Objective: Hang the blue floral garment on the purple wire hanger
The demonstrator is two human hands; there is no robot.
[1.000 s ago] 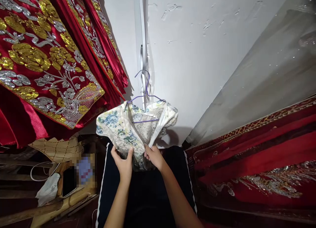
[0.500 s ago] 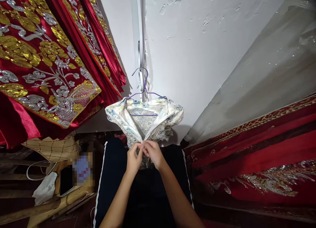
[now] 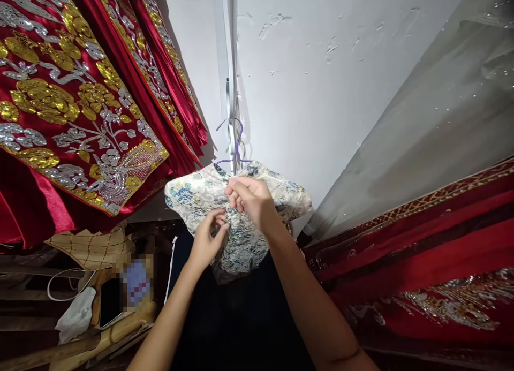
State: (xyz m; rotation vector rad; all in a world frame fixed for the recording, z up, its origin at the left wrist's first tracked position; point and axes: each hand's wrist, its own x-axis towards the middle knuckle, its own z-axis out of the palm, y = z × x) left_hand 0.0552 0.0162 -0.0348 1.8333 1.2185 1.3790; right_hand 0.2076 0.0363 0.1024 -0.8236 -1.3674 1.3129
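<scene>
A short floral garment [image 3: 241,248], white with blue and yellow print, hangs on a purple wire hanger [image 3: 240,141] in front of me. Its front edges meet up to near the collar. At the neckline, my right hand [image 3: 254,199] is closed in a pinch; whatever small part it grips is hidden by the fingers. My left hand [image 3: 209,236] is lower, over the garment's front left side. Its thumb and curled fingers are apart, with nothing visible between them.
Red cloths with gold and silver sequins [image 3: 92,98] hang at the left. At lower left, a phone [image 3: 110,301] and crumpled white plastic [image 3: 76,315] lie on a wooden seat [image 3: 120,331]. Sheer covering and red embroidered fabric [image 3: 441,242] hang at the right, beside a white wall [image 3: 305,82].
My right hand has risen from the lower front to the neckline, and the open V has closed. My left hand has parted from it, moving slightly up and left, its fingers now apart.
</scene>
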